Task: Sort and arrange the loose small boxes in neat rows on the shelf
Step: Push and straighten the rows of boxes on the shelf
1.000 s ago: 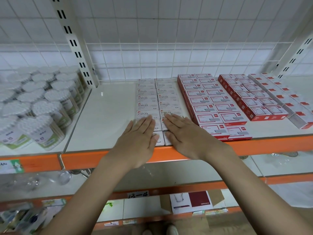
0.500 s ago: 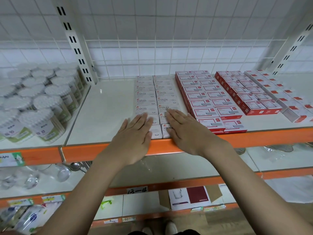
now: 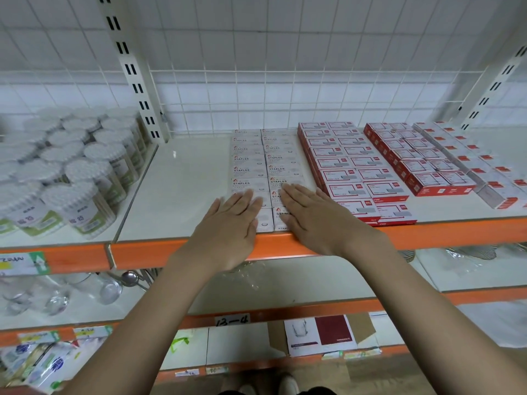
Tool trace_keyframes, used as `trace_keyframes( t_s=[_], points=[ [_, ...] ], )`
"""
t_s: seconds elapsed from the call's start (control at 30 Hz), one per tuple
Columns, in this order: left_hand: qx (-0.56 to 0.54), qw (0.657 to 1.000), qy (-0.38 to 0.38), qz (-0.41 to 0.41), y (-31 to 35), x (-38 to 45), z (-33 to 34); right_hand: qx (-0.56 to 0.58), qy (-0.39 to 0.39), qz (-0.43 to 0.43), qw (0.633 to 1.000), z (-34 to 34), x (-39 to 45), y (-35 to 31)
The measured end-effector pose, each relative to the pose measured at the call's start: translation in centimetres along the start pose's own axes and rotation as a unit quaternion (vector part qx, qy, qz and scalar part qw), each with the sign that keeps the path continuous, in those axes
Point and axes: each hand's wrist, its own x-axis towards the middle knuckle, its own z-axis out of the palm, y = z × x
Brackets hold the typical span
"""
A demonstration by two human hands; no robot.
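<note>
Two neat columns of small white staples boxes [image 3: 265, 161] run from the wire back panel to the front of the white shelf [image 3: 176, 189]. My left hand [image 3: 231, 226] lies flat, fingers straight, on the nearest boxes of the left column. Flat beside it, my right hand [image 3: 310, 215] rests on the nearest boxes of the right column. Right of them stand rows of red-and-white boxes [image 3: 353, 172], then a second red block [image 3: 413, 155] and a row of white boxes with red ends [image 3: 479, 166].
Clear tubs of cotton swabs [image 3: 71, 172] crowd the neighbouring shelf on the left. An orange beam [image 3: 456, 232] edges the shelf front. Bare shelf lies between the left upright [image 3: 134, 69] and the white boxes. Glassware [image 3: 57, 295] sits on the shelf below.
Both hands have stayed flat on the front white boxes; they sit slightly nearer the shelf's front edge than a second ago. The boxes look unmoved.
</note>
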Motion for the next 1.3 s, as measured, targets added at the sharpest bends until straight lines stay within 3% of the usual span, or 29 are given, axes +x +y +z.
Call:
trace_keyframes(
  t_s=[0.43,0.63,0.87,1.3],
  points=[
    [0.006,1.000,0.005,0.002,-0.2,0.1,0.2,-0.040,-0.018,-0.022,0.999,-0.5,0.3,0.8],
    [0.015,1.000,0.011,-0.003,-0.1,0.6,-0.3,-0.007,0.005,-0.011,1.000,-1.0,0.8,1.3],
    [0.009,1.000,0.009,-0.028,-0.2,4.1,-0.3,-0.053,0.032,0.015,0.998,-1.0,3.9,1.5],
    [0.018,0.998,0.002,-0.058,-2.0,10.5,-2.1,-0.019,0.030,0.021,0.999,-2.3,10.6,3.8]
  ],
)
